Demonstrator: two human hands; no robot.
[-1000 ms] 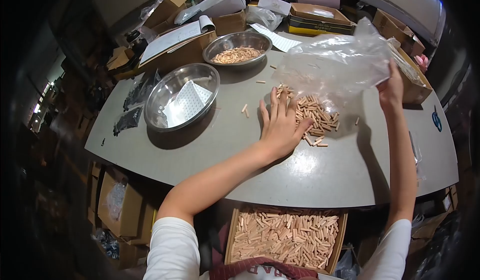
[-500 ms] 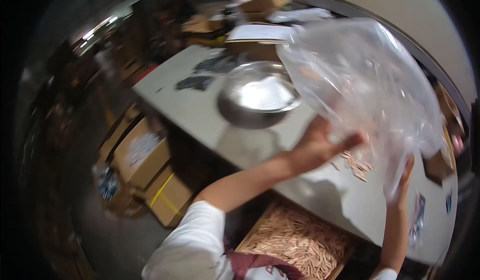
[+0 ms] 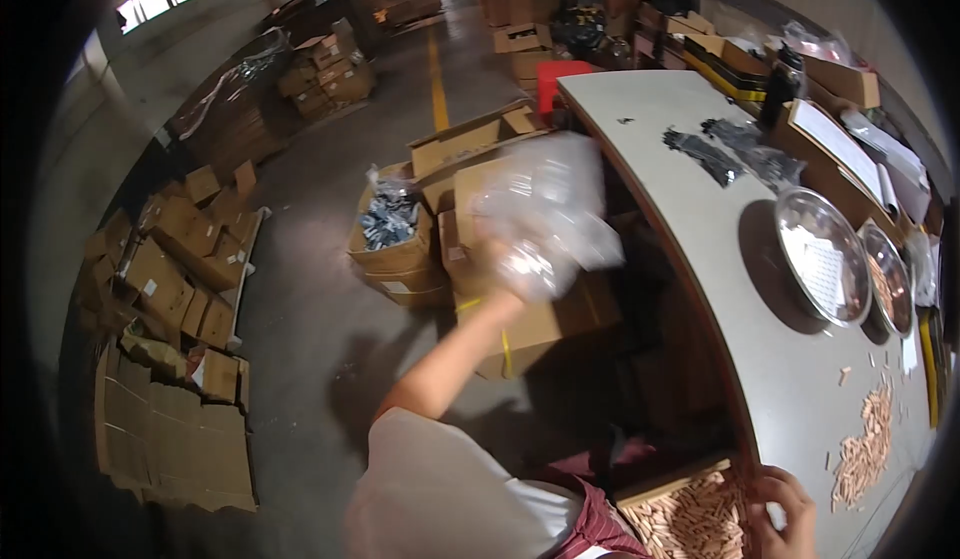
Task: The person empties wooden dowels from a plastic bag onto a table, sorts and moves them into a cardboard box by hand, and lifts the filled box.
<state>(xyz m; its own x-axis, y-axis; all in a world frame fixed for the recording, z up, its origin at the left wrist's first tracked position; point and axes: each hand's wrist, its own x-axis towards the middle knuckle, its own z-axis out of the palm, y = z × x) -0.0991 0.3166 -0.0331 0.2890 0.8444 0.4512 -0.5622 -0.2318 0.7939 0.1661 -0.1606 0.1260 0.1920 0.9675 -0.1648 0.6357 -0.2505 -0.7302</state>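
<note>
My left hand (image 3: 500, 261) is stretched forward over the floor side, blurred by motion, and grips a crumpled clear plastic bag (image 3: 560, 194). The bag hangs in front of open cardboard boxes (image 3: 480, 144) and looks empty. At the table's near edge, my right hand (image 3: 785, 514) rests with bent fingers apart and nothing visible in them. Just left of it stands a box of small wooden pieces (image 3: 690, 519), partly under the table edge. A loose pile of the same pieces (image 3: 865, 449) lies on the table (image 3: 690, 249) to its right.
Two steel bowls, one nearer (image 3: 822, 259) and one behind (image 3: 888, 279), stand on the table. Dark plastic packets (image 3: 705, 154) lie beyond them. A carton of bagged items (image 3: 395, 229) sits on the floor. Stacked cartons (image 3: 190, 279) line the left; a red stool (image 3: 560, 81) stands behind.
The view has turned left. The bag, earlier held up over the table between both hands, is now in my left hand beyond the table edge. My right hand has dropped to the table edge.
</note>
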